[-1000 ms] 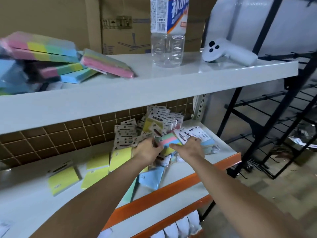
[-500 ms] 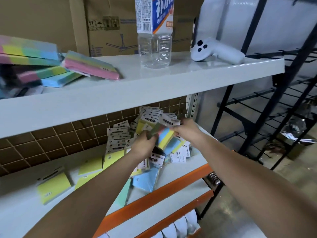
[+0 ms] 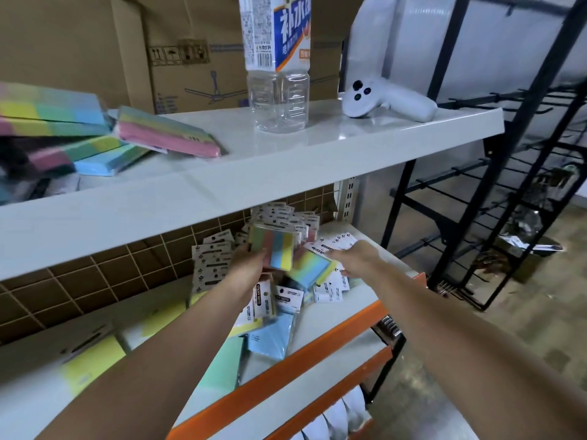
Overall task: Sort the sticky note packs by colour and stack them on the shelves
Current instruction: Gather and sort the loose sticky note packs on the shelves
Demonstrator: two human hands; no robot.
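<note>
One water bottle (image 3: 277, 61), one white controller (image 3: 386, 100), two cardboard boxes (image 3: 95, 49), two hands; above the grip, four rainbow packs (image 3: 168, 134).

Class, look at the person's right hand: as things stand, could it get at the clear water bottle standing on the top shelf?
Probably yes. The water bottle stands near the top shelf's open front edge with nothing before it; the right hand would first drop its multicolour pack.

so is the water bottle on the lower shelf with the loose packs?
No, the water bottle stands upright on the upper shelf, beside the white controller.
</note>
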